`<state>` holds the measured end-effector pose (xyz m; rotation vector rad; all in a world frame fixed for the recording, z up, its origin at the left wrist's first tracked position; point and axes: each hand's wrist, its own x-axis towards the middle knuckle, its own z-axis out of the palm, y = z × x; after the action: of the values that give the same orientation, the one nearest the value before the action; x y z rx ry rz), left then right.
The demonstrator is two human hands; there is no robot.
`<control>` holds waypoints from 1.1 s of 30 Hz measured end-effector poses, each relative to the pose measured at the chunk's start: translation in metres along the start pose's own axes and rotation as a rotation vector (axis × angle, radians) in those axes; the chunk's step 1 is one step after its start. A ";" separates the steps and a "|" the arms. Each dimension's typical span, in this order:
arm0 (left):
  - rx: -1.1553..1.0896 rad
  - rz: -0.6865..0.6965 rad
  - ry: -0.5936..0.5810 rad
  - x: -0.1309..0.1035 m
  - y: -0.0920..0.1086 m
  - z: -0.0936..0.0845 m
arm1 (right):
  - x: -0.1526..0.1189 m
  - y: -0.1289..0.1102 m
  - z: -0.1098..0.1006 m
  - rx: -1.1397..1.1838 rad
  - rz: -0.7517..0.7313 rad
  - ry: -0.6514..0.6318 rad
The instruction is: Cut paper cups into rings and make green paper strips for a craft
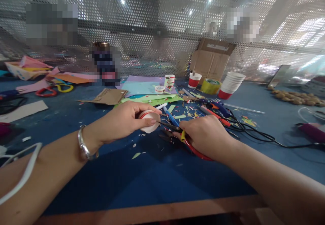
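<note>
My left hand (pixel 129 116) holds a small white paper cup (pixel 150 122) with a red rim band, thumb pressed on its near side and fingers behind it. In my right hand (pixel 205 135) is a pair of scissors (pixel 194 149) with red and yellow handles. Its blades are spread, and one blade tip reaches the edge of the cup. Just behind the scissors lies a blue marker (pixel 171 115). Paper scraps (pixel 135 156) are strewn on the blue table (pixel 122 181) beneath both hands.
Behind stand a stack of paper cups (pixel 231 84), a red cup (pixel 194 80), yellow tape (pixel 210 86) and decorated cups (pixel 169 82). Coloured paper (pixel 142 86) and cardboard (pixel 108 96) lie further back. On the right is a glue gun (pixel 220 109) with a black cord (pixel 256 137); red-yellow scissors (pixel 47 91) lie left.
</note>
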<state>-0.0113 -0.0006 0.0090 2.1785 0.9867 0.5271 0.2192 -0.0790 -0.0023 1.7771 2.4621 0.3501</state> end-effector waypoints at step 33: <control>-0.224 -0.212 0.226 0.003 -0.009 0.017 | 0.003 0.042 -0.002 -0.011 0.271 -0.184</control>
<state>-0.0034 -0.0009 -0.0093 1.8193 1.2011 0.7554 0.2564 -0.0643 0.0097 2.0408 2.0978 0.2058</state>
